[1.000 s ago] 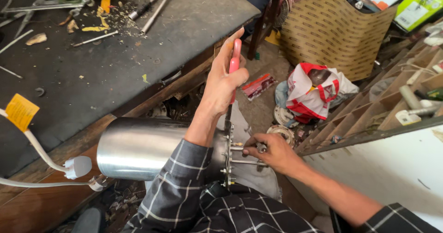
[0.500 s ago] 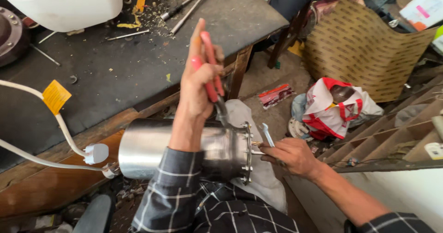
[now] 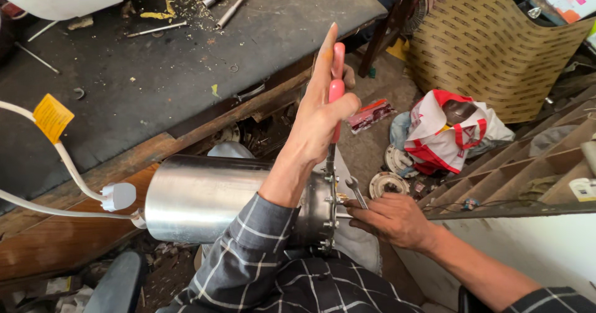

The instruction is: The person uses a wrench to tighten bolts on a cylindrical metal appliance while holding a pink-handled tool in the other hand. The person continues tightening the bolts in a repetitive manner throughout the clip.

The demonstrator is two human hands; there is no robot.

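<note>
Shiny steel cylinder (image 3: 205, 198) on its side; upright red-handled screwdriver (image 3: 336, 93).

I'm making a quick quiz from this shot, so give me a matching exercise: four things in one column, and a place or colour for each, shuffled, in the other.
1. screwdriver handle
2. steel cylinder
3. small spanner
4. tag on the white cord

a. yellow
b. in the left hand
c. lying across the lap
d. at the right hand

Pairs: 1-b, 2-c, 3-d, 4-a
</note>
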